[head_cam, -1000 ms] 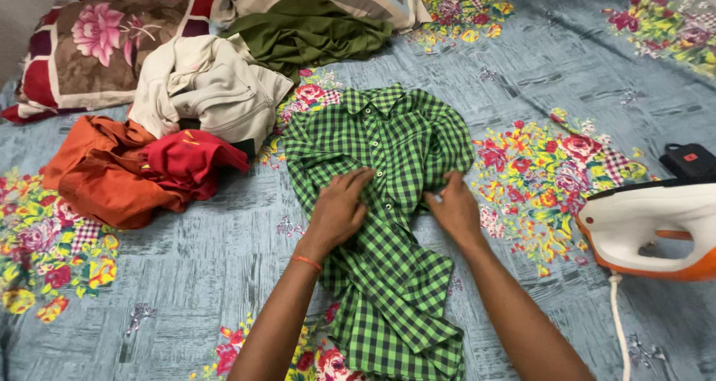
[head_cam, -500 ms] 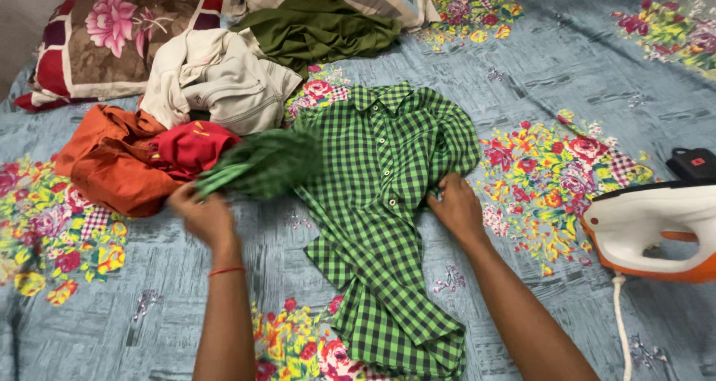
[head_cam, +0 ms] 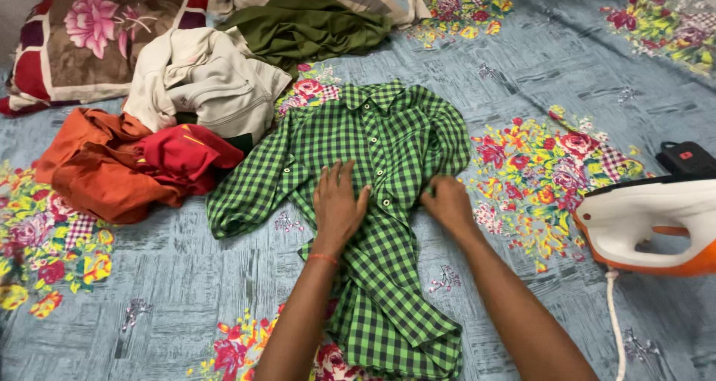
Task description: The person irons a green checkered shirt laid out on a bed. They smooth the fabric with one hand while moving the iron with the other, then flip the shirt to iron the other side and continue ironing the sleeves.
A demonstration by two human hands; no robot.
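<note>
A green and black checked shirt (head_cam: 388, 135) lies front up on the blue flowered bedsheet (head_cam: 171, 276), collar towards the far side. Its one sleeve (head_cam: 250, 187) is spread out to the left. My left hand (head_cam: 337, 202) rests flat on the shirt's front beside the button row, fingers apart. My right hand (head_cam: 447, 202) pinches the shirt's right edge, where the cloth is bunched. The shirt's lower part is crumpled between my forearms.
A white and orange clothes iron (head_cam: 649, 224) stands at the right with its cord (head_cam: 613, 321) running down; a black plug box (head_cam: 686, 158) lies behind it. An orange cloth (head_cam: 97, 168), red garment (head_cam: 186, 153), cream garment (head_cam: 216, 82), olive garment (head_cam: 306, 26) and flowered pillow (head_cam: 89, 45) lie at the left and back.
My left hand pulled the shirt's left sleeve out to the left, let it go spread on the sheet, and came back flat onto the shirt's front. My right hand stayed at the right edge.
</note>
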